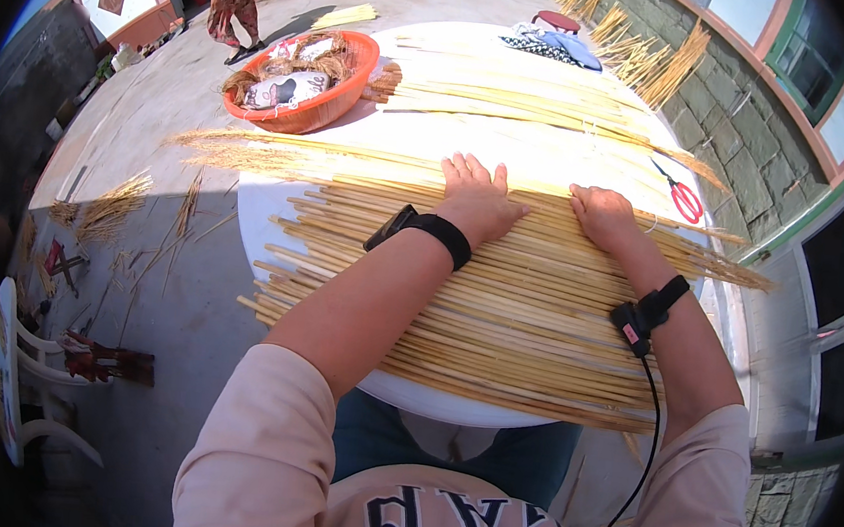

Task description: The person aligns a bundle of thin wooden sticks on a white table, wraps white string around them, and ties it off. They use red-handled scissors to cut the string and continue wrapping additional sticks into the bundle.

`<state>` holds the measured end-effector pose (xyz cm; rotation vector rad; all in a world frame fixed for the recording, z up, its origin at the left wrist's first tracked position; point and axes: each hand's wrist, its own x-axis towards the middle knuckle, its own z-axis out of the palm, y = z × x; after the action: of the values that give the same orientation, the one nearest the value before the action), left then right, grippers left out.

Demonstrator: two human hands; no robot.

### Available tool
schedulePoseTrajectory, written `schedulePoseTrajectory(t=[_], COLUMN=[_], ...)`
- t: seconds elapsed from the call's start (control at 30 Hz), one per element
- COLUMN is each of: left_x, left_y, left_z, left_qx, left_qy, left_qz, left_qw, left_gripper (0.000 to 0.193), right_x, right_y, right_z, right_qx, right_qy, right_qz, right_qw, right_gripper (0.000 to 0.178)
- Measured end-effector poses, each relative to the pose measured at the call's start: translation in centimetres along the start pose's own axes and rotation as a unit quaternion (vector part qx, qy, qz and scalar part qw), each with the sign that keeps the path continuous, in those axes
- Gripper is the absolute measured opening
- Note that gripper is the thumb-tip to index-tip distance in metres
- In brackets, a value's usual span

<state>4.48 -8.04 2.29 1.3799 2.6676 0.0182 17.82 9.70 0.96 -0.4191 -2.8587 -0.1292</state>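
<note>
Many pale stalks (497,320) are laid side by side at frame centre.
Their long axis is slanted gently down rightward, feathery heads (226,153) pointed both ways. The left hand (477,203) is laid on them, fingers spread; the right hand (604,217) is curled at their upper edge; whether a stalk is grasped cannot be told.

Over there, the white table (449,410) bears a broad layer of straw stalks (497,320), red-handled scissors (686,202) and, farther back, blue cloth (573,50).
</note>
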Motion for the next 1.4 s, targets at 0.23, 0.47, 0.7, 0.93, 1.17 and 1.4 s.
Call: schedulePoseTrajectory(t=[0.23, 0.47, 0.7, 0.93, 1.17, 1.4], left_x=[0.7, 0.6, 0.6, 0.3, -0.2, -0.1], left_y=[-0.9, -1.2, -1.3, -1.3, -1.1, -1.0], left_z=[2.2, 3.7, 4.4, 4.1, 3.7, 3.5], left_qx=[-0.024, -0.012, -0.004, -0.022, -0.028, -0.033], left_qy=[0.067, 0.162, 0.245, 0.224, 0.199, 0.178], left_qz=[0.051, 0.071, 0.089, 0.093, 0.093, 0.084], left_qw=[0.996, 0.984, 0.965, 0.970, 0.975, 0.980], left_gripper=[0.080, 0.077, 0.072, 0.068, 0.065, 0.064], right_x=[0.5, 3.3, 6.4, 7.3, 7.3, 6.7], right_y=[1.9, 2.4, 0.1, 0.4, -0.3, 1.6], right_z=[-1.1, -5.4, -1.8, -1.2, -1.6, -1.4], right_qx=[0.091, 0.093, 0.014, -0.013, 0.074, 0.234], right_qy=[-0.013, -0.074, -0.142, -0.107, -0.072, -0.151], right_qz=[0.032, 0.106, 0.036, -0.039, -0.015, 0.006], right_qw=[0.995, 0.987, 0.989, 0.993, 0.995, 0.960], right_gripper=[0.028, 0.029, 0.026, 0.020, 0.021, 0.019])
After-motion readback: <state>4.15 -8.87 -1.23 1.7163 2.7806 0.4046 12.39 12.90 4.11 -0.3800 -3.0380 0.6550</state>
